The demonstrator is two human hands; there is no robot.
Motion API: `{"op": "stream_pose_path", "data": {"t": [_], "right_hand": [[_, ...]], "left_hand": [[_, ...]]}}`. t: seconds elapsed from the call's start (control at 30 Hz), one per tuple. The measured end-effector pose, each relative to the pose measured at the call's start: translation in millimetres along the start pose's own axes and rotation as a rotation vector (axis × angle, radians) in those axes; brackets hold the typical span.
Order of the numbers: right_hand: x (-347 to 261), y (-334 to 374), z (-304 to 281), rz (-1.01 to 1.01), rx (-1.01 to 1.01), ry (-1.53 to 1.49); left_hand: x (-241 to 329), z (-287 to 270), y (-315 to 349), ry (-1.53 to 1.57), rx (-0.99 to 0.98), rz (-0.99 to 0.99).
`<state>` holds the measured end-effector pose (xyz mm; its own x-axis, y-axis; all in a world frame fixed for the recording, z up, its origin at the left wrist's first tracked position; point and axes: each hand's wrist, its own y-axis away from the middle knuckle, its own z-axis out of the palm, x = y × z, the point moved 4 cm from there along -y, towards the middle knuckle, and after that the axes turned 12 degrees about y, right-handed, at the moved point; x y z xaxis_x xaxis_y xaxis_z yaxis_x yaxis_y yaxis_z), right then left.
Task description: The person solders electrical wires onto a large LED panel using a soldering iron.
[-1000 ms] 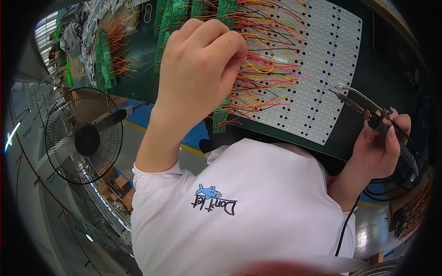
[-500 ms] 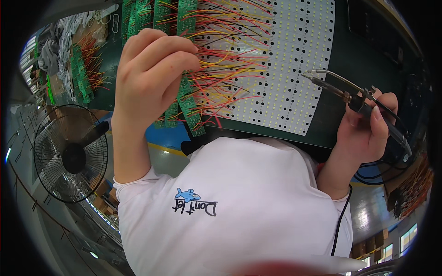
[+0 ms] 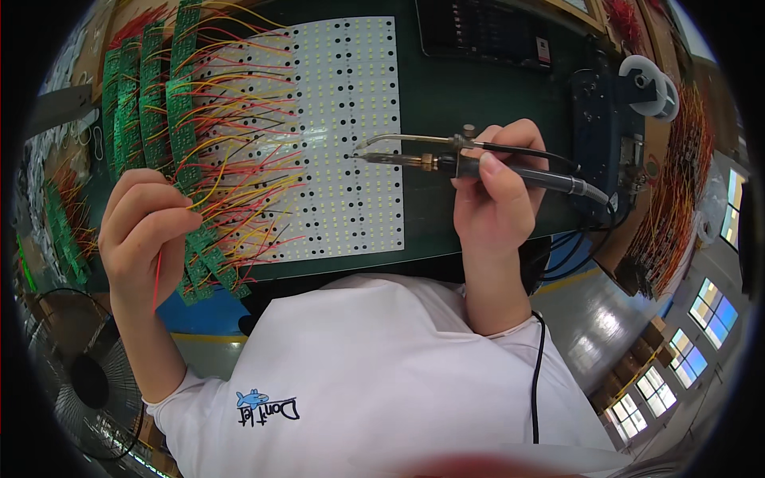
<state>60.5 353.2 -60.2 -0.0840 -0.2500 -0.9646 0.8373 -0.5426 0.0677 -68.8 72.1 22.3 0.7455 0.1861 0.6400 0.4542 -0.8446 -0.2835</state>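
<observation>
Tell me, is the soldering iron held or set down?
Held: the right hand grips the soldering iron, its tip over the white panel.

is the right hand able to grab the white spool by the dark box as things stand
Probably not: the right hand is taken up with the soldering iron, and the dark box appears to lie between it and the white spool.

White shirt (image 3: 366, 358) with blue shark print (image 3: 253, 398)

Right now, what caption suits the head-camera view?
Right hand holds a soldering iron; left hand near wired green boards.
</observation>
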Motion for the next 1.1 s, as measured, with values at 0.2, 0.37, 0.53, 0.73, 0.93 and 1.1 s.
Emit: {"op": "stream_pose_path", "data": {"t": [0.2, 0.37, 0.53, 0.73, 0.93, 1.1], "right_hand": [[1, -1, -2, -0.01, -0.012, 0.019], [1, -1, -3, -0.011, -0.014, 0.046], [1, -1, -2, -0.019, -0.009, 0.044], [0, 0, -1, -0.01, -0.021, -0.002], [-2, 0, -1, -0.001, -0.012, -0.015], [-2, 0, 0, -0.012, -0.029, -0.033]], "left_hand": [[6, 0, 7, 0.043, 0.007, -0.132], [11, -6, 4, 0.083, -0.145, -0.256], [28, 1, 1, -0.109, -0.14, -0.357], [24, 19, -3, -0.116, -0.032, -0.505], [31, 23, -12, -0.184, -0.097, -0.447], [35, 26, -17, -0.07, -0.024, -0.446]]}}
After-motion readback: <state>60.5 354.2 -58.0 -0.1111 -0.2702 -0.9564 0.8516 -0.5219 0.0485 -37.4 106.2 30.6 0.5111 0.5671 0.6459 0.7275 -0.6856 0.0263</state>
